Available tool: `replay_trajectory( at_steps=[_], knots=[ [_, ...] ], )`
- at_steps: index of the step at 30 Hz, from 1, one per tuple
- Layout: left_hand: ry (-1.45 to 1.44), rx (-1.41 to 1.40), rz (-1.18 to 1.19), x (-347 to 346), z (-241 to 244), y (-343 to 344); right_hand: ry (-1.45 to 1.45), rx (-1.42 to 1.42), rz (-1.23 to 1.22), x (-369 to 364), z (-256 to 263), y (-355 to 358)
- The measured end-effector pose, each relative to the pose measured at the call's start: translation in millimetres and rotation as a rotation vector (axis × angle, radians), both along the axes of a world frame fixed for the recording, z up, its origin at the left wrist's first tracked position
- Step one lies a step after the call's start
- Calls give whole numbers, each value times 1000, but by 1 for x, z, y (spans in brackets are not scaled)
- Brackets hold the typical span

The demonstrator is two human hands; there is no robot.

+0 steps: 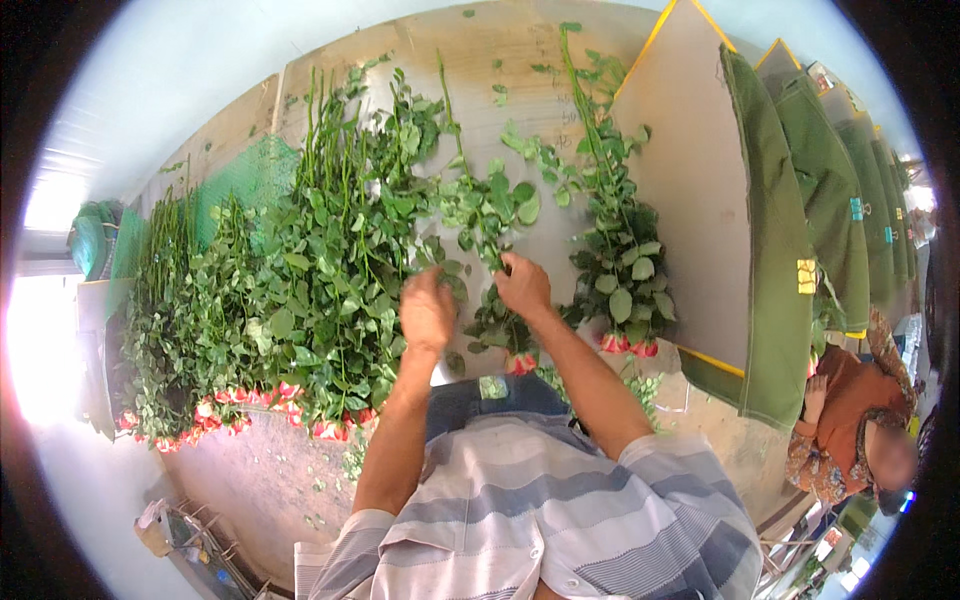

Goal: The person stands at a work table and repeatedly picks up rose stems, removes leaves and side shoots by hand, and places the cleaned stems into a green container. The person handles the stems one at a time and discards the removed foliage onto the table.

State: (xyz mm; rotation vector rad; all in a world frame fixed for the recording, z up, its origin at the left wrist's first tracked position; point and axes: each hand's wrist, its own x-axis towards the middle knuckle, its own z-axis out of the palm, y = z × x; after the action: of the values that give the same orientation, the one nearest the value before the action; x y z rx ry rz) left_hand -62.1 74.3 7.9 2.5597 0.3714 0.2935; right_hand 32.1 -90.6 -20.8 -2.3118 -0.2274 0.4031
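Note:
My right hand (525,283) is closed around the stem of a rose with a pink-red bloom (520,363), whose bare stem end points away from me. To its left, my left hand (427,307) is raised beside the leaves, blurred, and its fingers cannot be made out well. A large pile of leafy roses (330,277) lies on the left of the table, blooms towards the near edge. On the right lies a smaller bunch of roses (619,247) with pink-red blooms.
A grey panel with yellow edging (682,187) stands to the right, beside green cloth dividers (772,247). Green netting (247,180) lies behind the pile. Loose leaves are scattered over the wooden table (510,45). Another person (855,405) is at the far right.

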Motion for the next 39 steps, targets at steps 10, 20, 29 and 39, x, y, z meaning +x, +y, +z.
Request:
replay_trajectory(
  at_steps=[10,20,29,39],
  knots=[
    [562,231,275,16,5,36,-79,-49,-40,8,-12,-13],
    [112,-841,161,16,48,28,72,-96,-55,7,-2,-11],
    [391,-636,155,6,-55,6,174,-171,-32,14,6,-19],
    [431,-533,34,-1,-48,-37,72,-141,-136,16,-10,-33]
  ],
)
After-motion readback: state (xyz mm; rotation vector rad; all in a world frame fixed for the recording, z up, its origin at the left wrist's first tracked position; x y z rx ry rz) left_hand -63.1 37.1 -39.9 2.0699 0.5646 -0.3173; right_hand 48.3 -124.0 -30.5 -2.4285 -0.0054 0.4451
